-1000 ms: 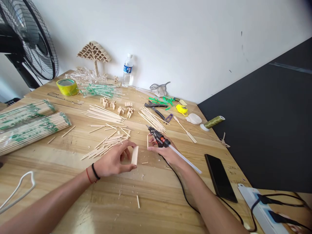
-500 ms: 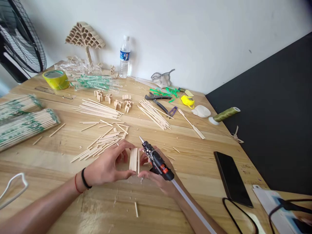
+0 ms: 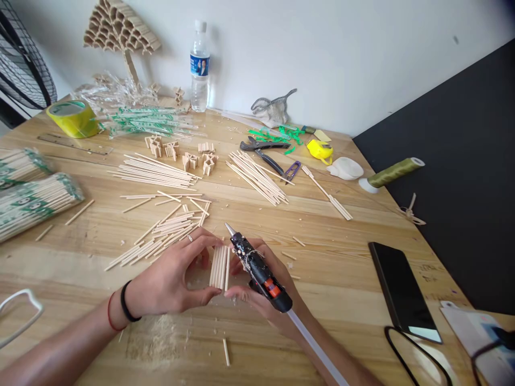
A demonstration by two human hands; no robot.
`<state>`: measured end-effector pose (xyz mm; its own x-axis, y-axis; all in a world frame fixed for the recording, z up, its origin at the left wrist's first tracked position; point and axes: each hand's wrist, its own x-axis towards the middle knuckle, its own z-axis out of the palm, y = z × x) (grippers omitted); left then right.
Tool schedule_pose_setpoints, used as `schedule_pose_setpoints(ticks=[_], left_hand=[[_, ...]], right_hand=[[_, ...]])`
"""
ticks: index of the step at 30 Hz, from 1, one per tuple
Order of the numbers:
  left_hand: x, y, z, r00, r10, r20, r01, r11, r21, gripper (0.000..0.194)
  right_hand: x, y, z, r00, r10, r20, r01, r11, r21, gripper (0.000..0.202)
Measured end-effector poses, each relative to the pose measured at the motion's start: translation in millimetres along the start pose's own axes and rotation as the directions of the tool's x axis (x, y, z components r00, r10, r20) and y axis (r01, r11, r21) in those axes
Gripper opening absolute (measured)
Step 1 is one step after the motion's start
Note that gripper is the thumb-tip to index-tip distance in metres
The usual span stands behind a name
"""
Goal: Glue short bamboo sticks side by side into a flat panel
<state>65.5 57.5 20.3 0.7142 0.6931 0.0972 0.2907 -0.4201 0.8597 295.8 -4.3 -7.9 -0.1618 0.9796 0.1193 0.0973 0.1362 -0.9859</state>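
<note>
Left hand [image 3: 173, 273] and right hand [image 3: 279, 271] almost meet over the front of the desk [image 3: 341, 252], thumbs close together. From where I stand, the left is curled into a half-open C, its thumb and fingertips pinching the 2 ends of a small panel [image 3: 217, 268] of short sticks laid side by side. The right is bent closed, doing 2 jobs: it has the glue gun [image 3: 257, 268] in its grip, nozzle pointing up and leftward, and between thumb and fingers it holds 1 loose stick [image 3: 227, 268] along the panel's right edge. I can't tell whether that stick touches the panel. A pale glue rod [image 3: 314, 343] runs out of the gun's back, over the right forearm. Just beyond the left hand lies a scattered pile [image 3: 173, 230] of short sticks; past it, a spread of longer sticks [image 3: 156, 171] and a few little blocks [image 3: 207, 163] glued from sticks. Another bunch [image 3: 257, 179] lies farther right, near the pliers [image 3: 265, 147]. Well to the right of the hands is a phone [image 3: 402, 289]. At the back, a bottle [image 3: 200, 75] stands upright, and a stick tree [image 3: 120, 32] rises to its left.
</note>
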Motion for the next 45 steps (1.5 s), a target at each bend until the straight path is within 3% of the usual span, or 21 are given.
schedule_pose_setpoints(ticks=[16,25,36,45], left_hand=[[0.1,-1.1,1.5,0.999,0.038,0.004,-0.038,0.998,0.042,0.059],[1.2,-1.7,2.2,0.999,0.051,0.007,-0.052,0.996,0.069,0.059],[0.7,0.8,1.6,0.999,0.035,-0.016,-0.034,0.999,0.026,0.057],[-0.2,0.2,1.3,0.999,0.039,-0.02,-0.038,0.998,0.047,0.057]], right_hand=[[-0.7,-3.7,-0.8,0.999,-0.028,-0.021,0.025,0.99,-0.141,0.042],[0.6,-3.3,0.7,0.998,-0.064,-0.021,0.06,0.989,-0.137,0.037],[-2.0,3.4,0.2,1.0,0.02,-0.005,-0.02,1.0,0.002,0.047],[-2.1,-4.5,0.1,0.998,0.059,-0.016,-0.059,0.998,-0.013,0.043]])
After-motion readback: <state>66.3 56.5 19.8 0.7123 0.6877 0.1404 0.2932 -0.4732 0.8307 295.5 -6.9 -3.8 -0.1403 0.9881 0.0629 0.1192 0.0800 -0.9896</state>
